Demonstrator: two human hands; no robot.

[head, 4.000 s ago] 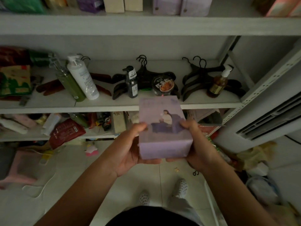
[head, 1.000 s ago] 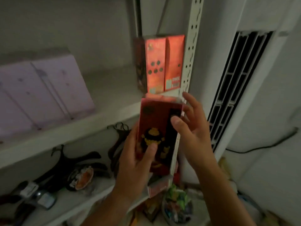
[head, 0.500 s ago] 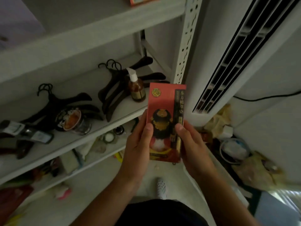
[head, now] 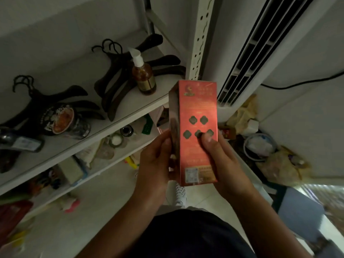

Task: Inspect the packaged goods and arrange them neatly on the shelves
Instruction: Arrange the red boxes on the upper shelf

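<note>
The left hand point(head: 155, 161) grips the box point(head: 197, 108) at its lower left edge, thumb up along the side. The right hand point(head: 226, 164) grips the lower right edge, thumb laid across the front. Both bare forearms converge from below.

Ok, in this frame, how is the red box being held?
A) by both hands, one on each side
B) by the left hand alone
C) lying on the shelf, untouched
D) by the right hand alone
A: the left hand grips the left edge of the red box and the right hand holds its right side, with the thumb on the printed face. The box is in front of the shelf, not on it.
</note>
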